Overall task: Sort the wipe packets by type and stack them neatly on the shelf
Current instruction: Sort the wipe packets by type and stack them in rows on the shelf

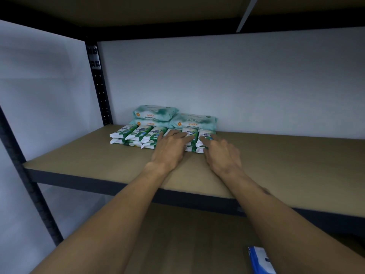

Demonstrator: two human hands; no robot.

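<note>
Both my hands lie flat on the front row of small packets, at its right end.

On the shelf point(79, 153), the small white-green packets point(138, 133) stand side by side in two layers, each with its long axis pointing away from me to the wall; the large teal packets point(156, 115) are stacked just behind them. My left hand point(170, 147) rests with straight, spread fingers on the packets right of the middle. My right hand point(223, 155), just beside it, touches the last packet on the right with the forefinger; it holds nothing. This hand is nearer to the row's right edge, so I judge it should push there. My palms hide the packets under them, the right hand is blurred, and a blue-white packet point(260, 260) below is cut off.
</note>
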